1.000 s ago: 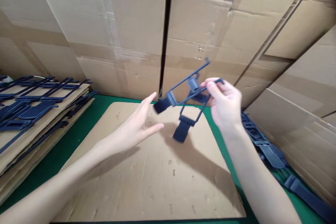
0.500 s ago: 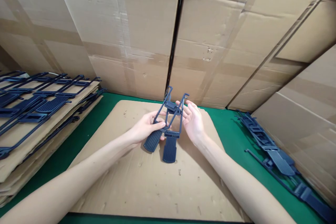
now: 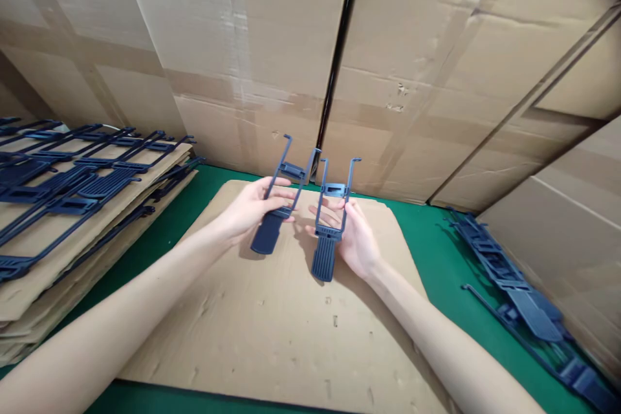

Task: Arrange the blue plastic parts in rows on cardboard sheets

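Note:
My left hand (image 3: 253, 206) grips a dark blue plastic frame with a flat paddle end (image 3: 268, 233); its two thin hooked arms point up and away from me. In my right hand (image 3: 358, 238) is a second frame of the same kind, its ribbed paddle (image 3: 323, 257) hanging toward me and its hooked arms upright. The fingers of that hand pass behind the frame. A gap separates the two parts, and both are held above a cardboard sheet (image 3: 272, 336).
At left, cardboard layers (image 3: 121, 233) are stacked with several similar blue frames (image 3: 72, 204) on top and between them. More frames (image 3: 519, 297) lie on the green table (image 3: 412, 226) at right. Large cardboard boxes (image 3: 272, 77) stand along the back.
The two blue frames, earlier overlapping with my left hand on them, are now apart. My left hand has moved left and up with one; my right hand has taken hold of the other.

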`<state>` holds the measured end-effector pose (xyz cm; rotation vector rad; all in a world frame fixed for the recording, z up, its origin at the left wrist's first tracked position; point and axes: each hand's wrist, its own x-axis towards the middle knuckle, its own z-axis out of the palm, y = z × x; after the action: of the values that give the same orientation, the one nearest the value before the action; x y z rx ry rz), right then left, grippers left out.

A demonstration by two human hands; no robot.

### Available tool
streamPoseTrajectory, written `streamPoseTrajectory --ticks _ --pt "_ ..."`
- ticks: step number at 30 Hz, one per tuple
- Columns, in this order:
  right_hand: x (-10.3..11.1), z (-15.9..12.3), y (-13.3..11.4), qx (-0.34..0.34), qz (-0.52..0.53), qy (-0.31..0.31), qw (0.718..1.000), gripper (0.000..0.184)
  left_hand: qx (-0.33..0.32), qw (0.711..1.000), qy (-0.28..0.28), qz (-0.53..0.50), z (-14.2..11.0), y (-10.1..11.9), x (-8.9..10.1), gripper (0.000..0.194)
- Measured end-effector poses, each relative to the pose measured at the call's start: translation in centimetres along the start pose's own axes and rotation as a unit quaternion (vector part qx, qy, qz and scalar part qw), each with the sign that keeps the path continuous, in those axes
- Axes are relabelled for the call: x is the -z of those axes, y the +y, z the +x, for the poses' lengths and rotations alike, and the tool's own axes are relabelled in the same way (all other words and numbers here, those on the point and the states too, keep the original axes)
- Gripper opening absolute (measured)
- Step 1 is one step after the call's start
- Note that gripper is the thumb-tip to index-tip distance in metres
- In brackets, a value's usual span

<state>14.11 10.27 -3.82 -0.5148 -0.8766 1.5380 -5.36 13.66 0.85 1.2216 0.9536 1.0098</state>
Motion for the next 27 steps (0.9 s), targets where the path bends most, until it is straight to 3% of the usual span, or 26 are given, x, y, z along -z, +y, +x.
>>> streamPoseTrajectory --ticks 3,4,5,6,8,9,10,13,16,27 --pt "0.1 0.0 -0.4 -0.019 0.031 0.035 0.999 0.018 -0.017 0.993 0.021 0.117 0.7 1.2 2.6 0.044" --pt "0.2 0.1 -0.5 -0.028 0.038 0.05 0.998 0.018 -0.031 0.98 0.03 0.192 1.0 1.3 3.4 0.043" --pt "0.3 0.1 -0.7 -0.036 0.044 0.065 0.996 0.019 -0.05 0.951 0.05 0.302 1.2 1.4 4.3 0.042" --pt "0.4 0.2 -0.8 -0.042 0.05 0.08 0.995 0.019 -0.068 0.896 0.077 0.431 1.4 1.3 4.9 0.044" --pt "0.6 0.2 -1.0 -0.054 0.056 0.098 0.992 0.017 -0.074 0.755 0.117 0.641 1.5 0.9 5.8 0.049" --pt "0.7 0.2 -1.0 -0.058 0.057 0.101 0.992 0.017 -0.064 0.702 0.119 0.699 1.5 0.6 5.9 0.049" --pt "0.8 0.3 -1.1 -0.061 0.058 0.101 0.991 0.017 -0.051 0.676 0.104 0.728 1.4 0.4 5.9 0.047" --pt "1.0 0.3 -1.0 -0.066 0.066 0.1 0.991 0.018 -0.034 0.679 0.014 0.733 1.0 0.0 5.3 0.037" --pt "1.2 0.4 -1.0 -0.071 0.075 0.106 0.989 0.02 -0.04 0.672 -0.02 0.739 0.8 0.0 5.0 0.049" --pt "0.9 0.2 -1.2 -0.077 0.061 0.14 0.985 0.022 0.016 0.655 0.071 0.752 1.3 -0.1 6.5 0.053"
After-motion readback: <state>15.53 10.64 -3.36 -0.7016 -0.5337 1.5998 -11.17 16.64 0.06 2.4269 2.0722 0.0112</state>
